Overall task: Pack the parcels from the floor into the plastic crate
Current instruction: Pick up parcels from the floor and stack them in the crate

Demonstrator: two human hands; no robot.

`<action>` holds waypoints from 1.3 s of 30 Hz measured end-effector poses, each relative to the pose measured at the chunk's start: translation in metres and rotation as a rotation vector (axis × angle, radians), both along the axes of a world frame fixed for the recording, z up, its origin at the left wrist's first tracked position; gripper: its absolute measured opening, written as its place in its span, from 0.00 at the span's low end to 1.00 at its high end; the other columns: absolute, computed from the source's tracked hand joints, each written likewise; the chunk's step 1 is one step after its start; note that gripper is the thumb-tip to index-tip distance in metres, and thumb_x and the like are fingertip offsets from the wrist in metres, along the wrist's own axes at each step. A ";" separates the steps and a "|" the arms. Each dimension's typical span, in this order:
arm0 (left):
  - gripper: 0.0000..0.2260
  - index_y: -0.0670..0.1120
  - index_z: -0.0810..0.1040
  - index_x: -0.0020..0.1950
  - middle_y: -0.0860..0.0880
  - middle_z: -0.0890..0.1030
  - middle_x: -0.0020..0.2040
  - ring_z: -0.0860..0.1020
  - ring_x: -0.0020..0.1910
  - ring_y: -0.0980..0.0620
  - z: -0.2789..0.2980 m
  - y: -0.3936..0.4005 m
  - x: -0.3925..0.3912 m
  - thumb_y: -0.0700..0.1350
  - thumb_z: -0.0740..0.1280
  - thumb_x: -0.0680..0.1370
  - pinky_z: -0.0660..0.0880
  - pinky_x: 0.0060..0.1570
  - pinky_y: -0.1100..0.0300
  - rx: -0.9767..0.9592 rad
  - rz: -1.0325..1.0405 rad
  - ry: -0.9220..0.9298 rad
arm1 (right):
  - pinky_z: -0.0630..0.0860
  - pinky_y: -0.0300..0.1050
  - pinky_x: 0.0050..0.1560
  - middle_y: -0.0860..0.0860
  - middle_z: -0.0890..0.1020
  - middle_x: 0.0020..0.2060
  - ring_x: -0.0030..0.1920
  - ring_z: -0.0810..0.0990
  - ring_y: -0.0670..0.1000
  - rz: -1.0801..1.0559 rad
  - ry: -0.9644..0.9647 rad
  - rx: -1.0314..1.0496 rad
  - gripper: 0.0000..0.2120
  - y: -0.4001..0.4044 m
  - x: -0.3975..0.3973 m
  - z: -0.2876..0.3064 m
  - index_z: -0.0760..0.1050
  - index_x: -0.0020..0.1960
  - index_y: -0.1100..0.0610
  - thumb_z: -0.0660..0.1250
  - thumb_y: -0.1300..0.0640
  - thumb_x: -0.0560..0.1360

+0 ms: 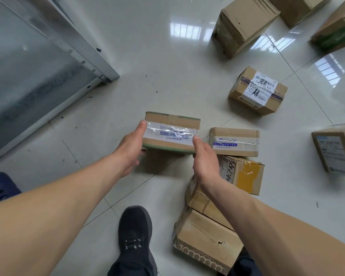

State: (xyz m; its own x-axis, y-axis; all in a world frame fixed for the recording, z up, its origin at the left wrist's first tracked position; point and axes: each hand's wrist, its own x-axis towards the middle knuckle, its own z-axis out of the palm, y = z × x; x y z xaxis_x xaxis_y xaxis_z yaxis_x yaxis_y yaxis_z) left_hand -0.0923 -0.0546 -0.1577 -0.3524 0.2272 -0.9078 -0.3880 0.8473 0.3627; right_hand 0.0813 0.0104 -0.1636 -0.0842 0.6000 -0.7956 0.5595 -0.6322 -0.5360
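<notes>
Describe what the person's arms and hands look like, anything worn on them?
Both forearms are bare up to the frame edge, with no sleeves in view. The left hand and right hand wear no gloves, and no watch, ring or band shows on either. Fingernails are short and unpainted.

Glossy pale tiled floor (157, 56) with window reflections at far right, metal-framed glass panel (38, 66) slanting across the far left, its corner bracket near mid-floor, black laced shoe (134, 234) near, at bottom centre
</notes>
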 end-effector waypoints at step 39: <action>0.31 0.60 0.76 0.65 0.52 0.80 0.56 0.77 0.58 0.46 0.418 -0.069 -0.022 0.73 0.44 0.76 0.69 0.63 0.45 0.207 0.097 -0.127 | 0.77 0.63 0.64 0.50 0.87 0.44 0.48 0.85 0.56 -0.115 0.017 -0.018 0.33 -0.032 -0.034 0.426 0.82 0.49 0.52 0.58 0.24 0.67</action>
